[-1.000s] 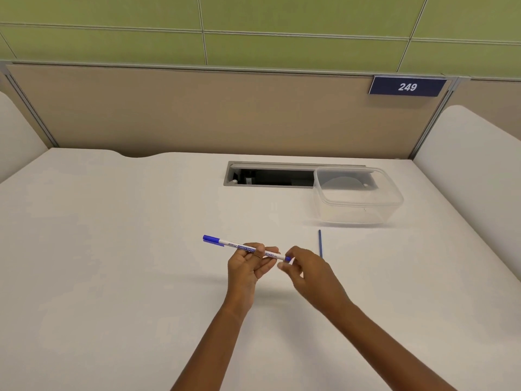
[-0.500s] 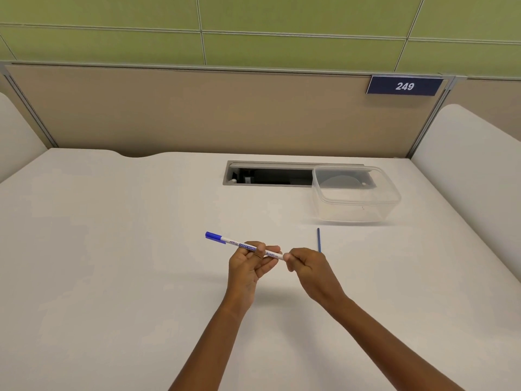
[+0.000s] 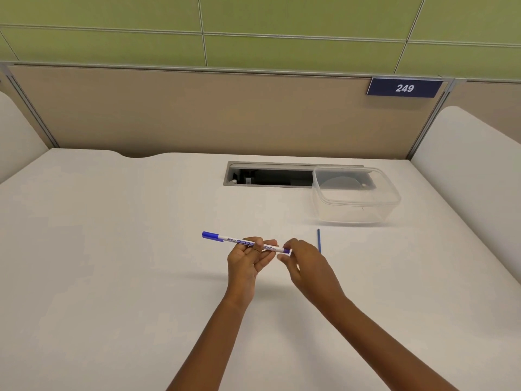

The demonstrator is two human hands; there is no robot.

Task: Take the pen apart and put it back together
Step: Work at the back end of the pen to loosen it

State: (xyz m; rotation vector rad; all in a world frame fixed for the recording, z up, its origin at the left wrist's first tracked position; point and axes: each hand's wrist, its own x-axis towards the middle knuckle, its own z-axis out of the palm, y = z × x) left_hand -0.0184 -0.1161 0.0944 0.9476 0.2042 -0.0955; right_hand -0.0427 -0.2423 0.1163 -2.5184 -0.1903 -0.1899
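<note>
My left grip (image 3: 248,259) is curled round the barrel of the pen (image 3: 234,240), holding it above the middle of the tabletop (image 3: 112,263), its blue cap (image 3: 210,235) toward the left edge. My right grip (image 3: 306,263) pinches the pen's other blue end. A thin blue refill (image 3: 318,240) lies just beyond, near a clear container (image 3: 355,204).

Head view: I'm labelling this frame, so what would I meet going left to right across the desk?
Blue cap of the white marker pen → left hand gripping the pen → right hand pinching its other end → clear plastic container. Thin blue rod left out: it overlaps the right hand.
</note>
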